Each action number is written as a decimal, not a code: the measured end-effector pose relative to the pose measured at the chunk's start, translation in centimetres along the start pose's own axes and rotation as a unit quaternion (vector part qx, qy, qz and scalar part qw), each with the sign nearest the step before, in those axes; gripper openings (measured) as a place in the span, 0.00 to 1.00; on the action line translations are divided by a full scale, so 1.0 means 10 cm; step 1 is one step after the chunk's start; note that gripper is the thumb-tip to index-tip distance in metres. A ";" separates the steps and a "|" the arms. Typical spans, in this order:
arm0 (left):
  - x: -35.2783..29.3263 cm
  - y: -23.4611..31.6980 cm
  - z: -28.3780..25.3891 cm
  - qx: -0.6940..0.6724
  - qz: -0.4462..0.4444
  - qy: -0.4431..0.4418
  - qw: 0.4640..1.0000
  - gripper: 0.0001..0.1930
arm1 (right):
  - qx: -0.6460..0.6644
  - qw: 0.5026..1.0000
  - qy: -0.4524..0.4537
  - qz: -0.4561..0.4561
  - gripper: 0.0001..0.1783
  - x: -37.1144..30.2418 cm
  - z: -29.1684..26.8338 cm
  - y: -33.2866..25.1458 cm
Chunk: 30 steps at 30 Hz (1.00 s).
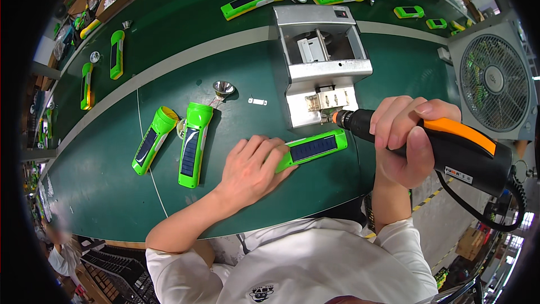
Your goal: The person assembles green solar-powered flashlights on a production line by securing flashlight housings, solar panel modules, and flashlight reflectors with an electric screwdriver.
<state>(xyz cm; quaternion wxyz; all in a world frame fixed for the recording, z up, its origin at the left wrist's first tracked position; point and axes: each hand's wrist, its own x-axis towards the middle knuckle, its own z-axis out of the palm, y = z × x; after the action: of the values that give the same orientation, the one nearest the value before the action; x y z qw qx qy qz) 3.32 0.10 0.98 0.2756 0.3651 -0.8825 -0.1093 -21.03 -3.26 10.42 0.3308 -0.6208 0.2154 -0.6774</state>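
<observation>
My right hand point(413, 138) is wrapped round a black and orange electric screwdriver point(450, 149), its tip at the front of a silver screw feeder machine point(329, 73). Under my left hand point(256, 166) lies a green flashlight body point(312, 151) with a dark solar panel facing up; my fingers grip its left end against the green table. Left of that hand rest two more green flashlight bodies, one upright in view point(196, 146) and one slanted point(154, 141). A reflector cup point(223, 89) on wires sits above them, beside a small white strip point(257, 101).
Along the far lane of the green bench point(236, 56) lie several more flashlight bodies point(254, 1) with reflectors. A white box fan point(495, 79) stands at the right. The screwdriver's coiled cable point(514, 197) loops down at the right. A person point(62, 256) is at the lower left.
</observation>
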 end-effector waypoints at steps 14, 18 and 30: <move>0.01 0.01 -0.04 -0.010 0.028 0.017 0.999 0.16 | 0.016 0.981 -0.016 0.192 0.12 0.61 0.12 0.18; 0.04 -0.02 -0.03 -0.103 -0.025 0.008 0.994 0.22 | 0.014 0.981 0.000 0.193 0.11 0.46 0.11 0.19; 0.10 -0.03 0.08 -0.146 -0.062 0.016 0.987 0.27 | 0.126 0.978 -0.056 0.154 0.14 0.13 0.38 0.15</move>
<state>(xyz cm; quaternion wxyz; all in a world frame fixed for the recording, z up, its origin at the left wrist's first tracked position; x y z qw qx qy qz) 2.51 -0.82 0.58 0.3331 0.3766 -0.8280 -0.2480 -17.05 -4.82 10.81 0.5181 -0.5706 0.2021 -0.6043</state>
